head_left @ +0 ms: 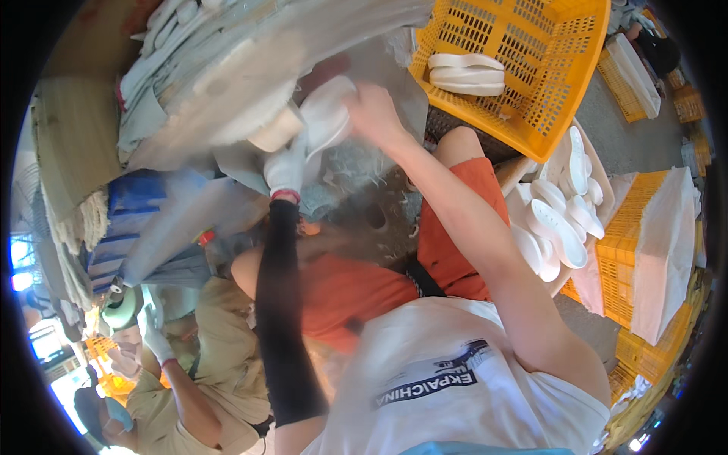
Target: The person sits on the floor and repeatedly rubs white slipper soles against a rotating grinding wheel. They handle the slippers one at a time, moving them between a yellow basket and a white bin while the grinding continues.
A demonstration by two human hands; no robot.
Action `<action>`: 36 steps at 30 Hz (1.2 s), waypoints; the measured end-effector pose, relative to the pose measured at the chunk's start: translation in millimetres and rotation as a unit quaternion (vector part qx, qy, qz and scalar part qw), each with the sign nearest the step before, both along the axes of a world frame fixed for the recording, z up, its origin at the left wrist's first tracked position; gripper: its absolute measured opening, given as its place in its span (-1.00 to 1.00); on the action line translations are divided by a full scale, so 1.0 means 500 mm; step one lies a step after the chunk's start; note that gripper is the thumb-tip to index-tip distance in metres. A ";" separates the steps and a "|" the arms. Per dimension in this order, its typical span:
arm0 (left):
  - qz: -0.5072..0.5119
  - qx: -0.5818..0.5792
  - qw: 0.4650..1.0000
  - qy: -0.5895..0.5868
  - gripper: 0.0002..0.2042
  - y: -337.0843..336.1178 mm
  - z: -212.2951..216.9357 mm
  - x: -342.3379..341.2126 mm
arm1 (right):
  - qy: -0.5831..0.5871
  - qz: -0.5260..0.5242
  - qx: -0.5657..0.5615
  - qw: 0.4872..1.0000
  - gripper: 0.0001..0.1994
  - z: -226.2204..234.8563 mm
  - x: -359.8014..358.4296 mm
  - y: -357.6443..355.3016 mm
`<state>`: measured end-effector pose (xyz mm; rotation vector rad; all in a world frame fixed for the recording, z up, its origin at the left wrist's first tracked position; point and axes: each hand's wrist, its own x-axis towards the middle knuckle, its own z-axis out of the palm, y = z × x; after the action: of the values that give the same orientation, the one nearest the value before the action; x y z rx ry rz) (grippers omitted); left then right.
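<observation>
buffing wheel (243, 95): biggest thing up front, a pale fuzzy disc, all blurred, sitting upper left just beside both hands

orange crate (561, 83): tilted at the top right, a few white soles stacked inside near its upper wall

tray of soles (557, 220): right of the orange-clad knees, loads of white soles piled loose, overlapping each other

co-worker (189, 364): lower left, tan shirt, white glove with a red cuff on the raised hand

left hand (287, 171): white glove with a red cuff, long black sleeve below it; fingers curled shut around the lower end of the white sole

right hand (371, 114): bare, fingers closed over the right edge of the same sole, thumb side towards the wheel, a bit motion-blurred

white sole (327, 114): the thing both hands are on, glossy white, curved shoe-sole shape, held up between the two hands with its left end touching or just about touching the wheel, can't tell which through the blur
</observation>
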<state>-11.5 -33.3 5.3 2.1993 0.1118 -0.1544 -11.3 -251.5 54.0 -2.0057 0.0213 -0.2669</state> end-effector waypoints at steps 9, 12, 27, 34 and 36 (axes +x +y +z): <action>-0.094 -0.018 0.925 -0.366 -0.73 -0.149 0.004 -0.044 | -0.170 0.125 -0.383 0.899 -0.28 0.072 -0.263 -0.060; 0.040 -0.327 0.941 0.079 -0.67 -0.115 -0.046 -0.028 | -0.056 0.151 -0.355 0.921 -0.41 0.061 -0.313 -0.064; -0.006 -0.856 0.515 0.051 -0.54 -0.164 -0.074 -0.099 | -0.078 0.083 -0.143 0.983 -0.62 0.185 -0.305 0.133; 0.016 -0.903 0.421 0.080 -0.58 -0.119 -0.061 -0.113 | -0.111 0.104 -0.165 0.974 -0.61 0.174 -0.305 0.136; -0.087 -0.848 0.523 0.020 -0.58 -0.097 -0.052 -0.091 | -0.054 0.103 -0.169 0.979 -0.59 0.139 -0.254 0.149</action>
<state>-56.9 -81.9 -20.6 0.1732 -0.1977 -0.2572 -138.4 -176.7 123.3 -2.3064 -0.3192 -0.2581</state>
